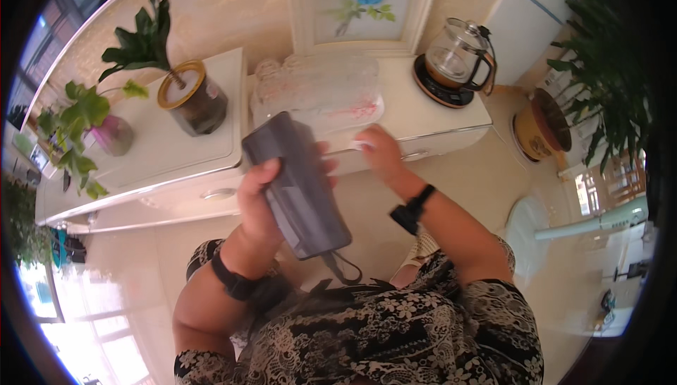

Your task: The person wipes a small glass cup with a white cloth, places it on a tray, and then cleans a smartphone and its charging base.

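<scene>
A dark grey oblong case [304,189] with a wrist strap [344,271] at its lower end is held tilted in front of my body. My left hand [262,200] grips it, thumb on the near face and fingertips showing past the far side. To its right, my right hand [381,155] is apart from the case, fingers curled together. A small white piece [362,145] shows at those fingers, too blurred to name. Behind both hands, a clear tray [365,112] with red marks and several upturned-looking clear glass vessels [307,75] sit on the white cabinet [402,115].
A glass electric kettle [456,60] stands on its black base at the cabinet's right. Potted plants [182,94] occupy the left side. A framed flower picture [365,4] leans behind. On the floor at right are a large planter [542,126] and a pale green round-based stand [529,226].
</scene>
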Tool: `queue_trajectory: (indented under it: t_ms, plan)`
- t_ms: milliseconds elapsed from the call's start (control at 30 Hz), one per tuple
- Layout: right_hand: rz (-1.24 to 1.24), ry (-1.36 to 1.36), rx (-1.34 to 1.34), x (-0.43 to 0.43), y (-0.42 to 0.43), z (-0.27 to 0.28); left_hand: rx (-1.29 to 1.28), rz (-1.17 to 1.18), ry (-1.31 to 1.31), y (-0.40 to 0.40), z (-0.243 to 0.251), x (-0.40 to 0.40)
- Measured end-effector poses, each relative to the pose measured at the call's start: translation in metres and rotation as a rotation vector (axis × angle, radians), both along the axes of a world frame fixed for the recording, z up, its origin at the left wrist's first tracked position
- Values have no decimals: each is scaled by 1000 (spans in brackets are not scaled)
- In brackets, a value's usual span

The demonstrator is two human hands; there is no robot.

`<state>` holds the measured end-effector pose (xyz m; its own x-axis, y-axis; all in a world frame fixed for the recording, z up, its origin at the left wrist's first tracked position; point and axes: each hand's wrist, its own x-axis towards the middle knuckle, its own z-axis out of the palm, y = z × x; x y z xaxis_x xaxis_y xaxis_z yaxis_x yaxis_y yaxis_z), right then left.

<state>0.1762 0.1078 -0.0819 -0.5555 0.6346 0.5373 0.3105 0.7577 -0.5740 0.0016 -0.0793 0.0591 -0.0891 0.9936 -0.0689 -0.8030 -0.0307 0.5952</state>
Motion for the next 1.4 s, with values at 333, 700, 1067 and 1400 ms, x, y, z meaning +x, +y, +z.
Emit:
queue_trajectory:
  t_ms: [333, 700, 1067, 1400]
  plan:
    - [-158, -204, 63, -2, 26, -60, -25, 15, -1, 2, 0, 7]
    - [-990, -906, 257, 165, 111, 31, 6, 31, 3, 4, 2, 4]
    - [-433, -497, 286, 49, 94, -28, -38, 27, 18, 10, -7, 10]
    - [-766, -895, 367, 169, 138, -44, -71, 44, 5, 15, -8, 6]
